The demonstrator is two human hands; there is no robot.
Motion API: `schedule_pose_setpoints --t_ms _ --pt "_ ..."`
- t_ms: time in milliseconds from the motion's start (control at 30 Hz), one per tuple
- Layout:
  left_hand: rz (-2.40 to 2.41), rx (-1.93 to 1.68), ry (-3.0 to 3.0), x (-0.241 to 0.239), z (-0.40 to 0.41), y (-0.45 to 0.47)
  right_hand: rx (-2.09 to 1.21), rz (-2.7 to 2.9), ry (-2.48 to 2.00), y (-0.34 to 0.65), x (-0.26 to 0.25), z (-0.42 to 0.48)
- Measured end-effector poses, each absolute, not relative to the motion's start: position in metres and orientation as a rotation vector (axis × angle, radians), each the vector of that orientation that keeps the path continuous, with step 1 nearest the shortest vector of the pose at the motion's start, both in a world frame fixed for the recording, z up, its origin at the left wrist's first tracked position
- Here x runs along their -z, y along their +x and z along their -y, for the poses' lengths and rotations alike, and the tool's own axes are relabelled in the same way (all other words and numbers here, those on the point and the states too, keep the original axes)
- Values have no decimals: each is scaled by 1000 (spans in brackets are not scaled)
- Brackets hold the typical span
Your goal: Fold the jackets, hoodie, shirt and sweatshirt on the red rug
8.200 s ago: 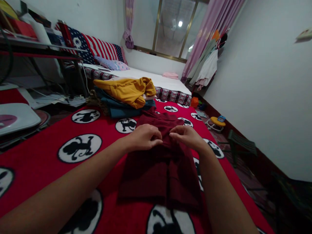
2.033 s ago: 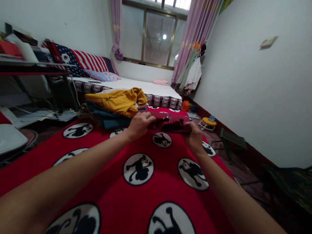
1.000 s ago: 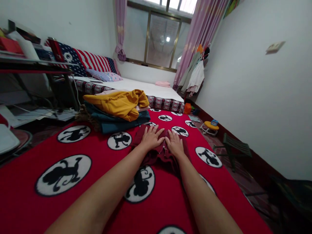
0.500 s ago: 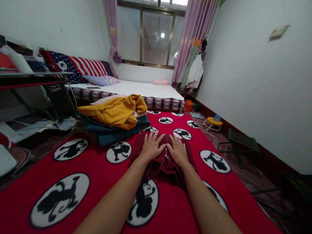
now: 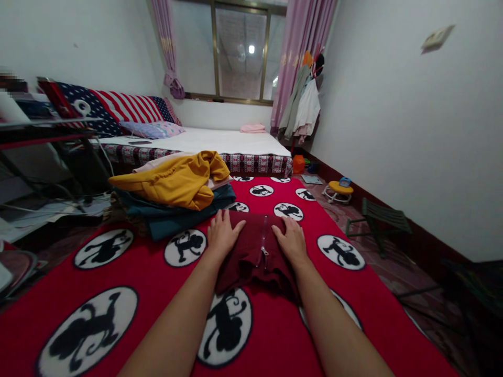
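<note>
A folded dark-red zip-up garment (image 5: 251, 238) lies on a red blanket (image 5: 165, 309) printed with black monkey figures in white ovals. Its zipper runs down the middle, with the metal pull near the lower edge, where the cloth is rumpled. My left hand (image 5: 222, 235) rests at the garment's left edge, thumb apart from the fingers. At the right edge lies my right hand (image 5: 291, 240), also open, its thumb pointing in toward the zipper. Both palms face down, and the fingertips touch the cloth's sides.
Left of the garment sits a pile of clothes with a yellow garment (image 5: 176, 180) on top and a teal one (image 5: 168, 220) below. A bed (image 5: 212, 139) stands behind. To the right are a folding stool (image 5: 381, 217) and a small yellow-topped stool (image 5: 338, 188).
My hands have slid apart from the middle of the garment to its left and right edges, uncovering the zipper. The view has shifted slightly to the right.
</note>
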State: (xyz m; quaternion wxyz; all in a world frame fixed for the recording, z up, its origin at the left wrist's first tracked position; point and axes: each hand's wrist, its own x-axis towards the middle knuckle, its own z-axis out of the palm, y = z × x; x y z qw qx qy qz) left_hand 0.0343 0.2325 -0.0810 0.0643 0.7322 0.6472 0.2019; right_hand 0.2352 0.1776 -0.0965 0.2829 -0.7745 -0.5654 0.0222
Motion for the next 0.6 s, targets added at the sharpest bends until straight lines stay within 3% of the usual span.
schedule_pose_setpoints --t_ms 333,467,600 --pt "-1870 -319 2058 62 -246 -4 -71 1505 -2168 257 79 -172" --pt "-1653 -663 2270 61 -245 1 -36 1646 -1989 249 72 -176" --pt "-1114 -1016 2449 42 -235 9 -72 1738 -1773 240 60 -176"
